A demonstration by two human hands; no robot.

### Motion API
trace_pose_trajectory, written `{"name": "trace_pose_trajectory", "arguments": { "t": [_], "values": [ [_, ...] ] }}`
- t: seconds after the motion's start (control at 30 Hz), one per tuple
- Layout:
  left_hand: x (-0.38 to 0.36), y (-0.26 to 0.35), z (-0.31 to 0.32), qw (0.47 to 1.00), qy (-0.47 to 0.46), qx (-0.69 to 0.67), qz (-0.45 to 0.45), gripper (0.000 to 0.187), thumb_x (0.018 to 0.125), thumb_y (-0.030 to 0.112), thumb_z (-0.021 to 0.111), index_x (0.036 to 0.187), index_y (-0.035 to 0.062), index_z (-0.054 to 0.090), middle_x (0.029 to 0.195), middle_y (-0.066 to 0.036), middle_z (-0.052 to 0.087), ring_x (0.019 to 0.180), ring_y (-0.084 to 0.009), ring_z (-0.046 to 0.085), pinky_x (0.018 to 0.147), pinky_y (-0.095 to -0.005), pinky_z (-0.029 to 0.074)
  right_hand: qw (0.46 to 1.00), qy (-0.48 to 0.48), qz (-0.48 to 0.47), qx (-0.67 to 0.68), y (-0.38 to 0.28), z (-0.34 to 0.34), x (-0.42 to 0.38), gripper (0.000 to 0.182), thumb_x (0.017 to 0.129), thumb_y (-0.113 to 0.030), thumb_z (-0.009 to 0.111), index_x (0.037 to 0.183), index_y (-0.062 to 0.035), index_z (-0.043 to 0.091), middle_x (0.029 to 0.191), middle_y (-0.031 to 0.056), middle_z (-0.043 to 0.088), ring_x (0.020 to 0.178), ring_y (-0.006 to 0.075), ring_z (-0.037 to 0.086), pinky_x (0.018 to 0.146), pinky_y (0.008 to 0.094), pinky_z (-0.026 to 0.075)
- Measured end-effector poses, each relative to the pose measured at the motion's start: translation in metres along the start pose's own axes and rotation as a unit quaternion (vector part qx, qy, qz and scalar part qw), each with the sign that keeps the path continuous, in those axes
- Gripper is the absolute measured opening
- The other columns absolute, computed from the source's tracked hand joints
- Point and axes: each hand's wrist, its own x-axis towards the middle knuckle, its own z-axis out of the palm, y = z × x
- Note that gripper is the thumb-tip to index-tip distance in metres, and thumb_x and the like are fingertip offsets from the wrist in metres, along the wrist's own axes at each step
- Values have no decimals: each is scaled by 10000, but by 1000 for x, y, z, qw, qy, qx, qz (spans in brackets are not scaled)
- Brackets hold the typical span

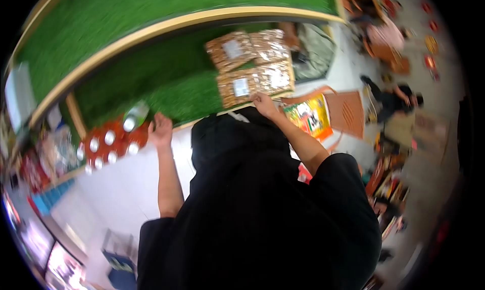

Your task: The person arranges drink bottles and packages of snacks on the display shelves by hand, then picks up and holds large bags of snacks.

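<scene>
My left hand (160, 130) is open, palm up with fingers spread, at the front of the green-lined shelf (179, 103). Just left of it, a clear jar with a white lid (135, 115) leans over several red jars with white lids (110, 137). My right hand (265, 106) has its fingers curled at the shelf's wooden front edge (237, 108); blur hides whether anything is pinched there. Right beyond that hand lie clear packs of brown food pieces (236, 87), two with white labels.
A colourful yellow printed bag (308, 117) rests by a brown chair (346, 113) to the right. Grey-green fabric (314, 50) lies past the packs. Another green-lined tier (177, 4) is above. A person in dark clothes (396, 99) is farther right.
</scene>
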Motion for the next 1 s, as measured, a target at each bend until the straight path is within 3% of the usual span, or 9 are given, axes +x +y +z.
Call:
{"name": "trace_pose_trajectory", "arguments": {
  "t": [0.03, 0.17, 0.23, 0.3, 0.4, 0.63, 0.77, 0.93, 1.0],
  "values": [
    [4, -4, 0, 1000, 20, 13, -11, 307, 840, 232, 540, 1088, 53, 517, 1064, -120, 593, 959, -241, 554, 861, -404, 421, 994, 99, -1, 34, 51, -6, -24, 223, 824, -152, 517, 920, 13, 633, 660, 119, 599, 651, 229, 613, 597, 364, 452],
    [28, -20, -4, 993, 95, 60, -39, 186, 882, 208, 520, 814, 35, 518, 755, -91, 540, 738, -217, 522, 710, -349, 440, 929, 220, 299, -12, 174, -14, -158, 193, 809, -156, 519, 841, -19, 651, 752, 208, 630, 662, 271, 625, 658, 377, 490],
    [44, -32, -4, 982, 146, 119, -33, 240, 908, 218, 537, 720, 72, 509, 686, -59, 528, 682, -192, 514, 666, -329, 437, 878, 183, 438, 65, 175, 5, -232, 239, 793, -216, 497, 855, -60, 668, 877, 229, 641, 878, 374, 615, 793, 430, 482],
    [62, -40, -4, 975, 107, 187, -62, 269, 900, 264, 576, 708, 86, 515, 666, -42, 526, 664, -171, 506, 653, -310, 432, 884, 99, 457, 3, 257, 92, -314, 265, 774, -277, 559, 865, -56, 673, 898, 182, 662, 891, 358, 627, 810, 420, 493],
    [69, -71, 21, 950, 75, 296, -61, 293, 890, 305, 602, 697, 99, 522, 647, -26, 524, 640, -151, 496, 639, -294, 429, 844, -2, 531, 78, 199, 106, -360, 262, 764, -276, 570, 863, -56, 673, 888, 178, 662, 884, 356, 629, 803, 419, 495],
    [89, -130, 20, 849, -38, 502, -160, 169, 920, 250, 567, 848, 99, 589, 732, 13, 589, 657, -102, 525, 601, -222, 437, 757, 144, 576, 272, 187, 85, -388, 256, 740, -272, 597, 857, -58, 673, 866, 171, 663, 867, 354, 633, 785, 417, 502],
    [69, -182, 4, 757, 49, 627, -176, 147, 930, 225, 538, 973, 96, 594, 803, 9, 605, 707, -98, 548, 623, -209, 452, 729, 191, 562, 340, 219, 73, -388, 254, 727, -270, 612, 854, -59, 672, 853, 167, 663, 857, 352, 635, 775, 415, 506],
    [52, -240, -40, 497, 143, 843, -147, 349, 891, 358, 501, 1101, 81, 536, 1009, -52, 583, 892, -185, 580, 708, -326, 478, 725, 180, 534, 397, 273, 70, -385, 254, 710, -268, 631, 850, -59, 672, 837, 161, 664, 844, 350, 637, 763, 413, 511],
    [48, -243, -67, 490, 78, 851, -175, 388, 893, 353, 451, 1163, 77, 496, 1094, -71, 562, 945, -232, 573, 730, -383, 478, 730, 156, 523, 411, 288, 79, -387, 255, 704, -267, 638, 848, -60, 672, 831, 159, 664, 840, 349, 638, 758, 413, 513]
  ]
}}
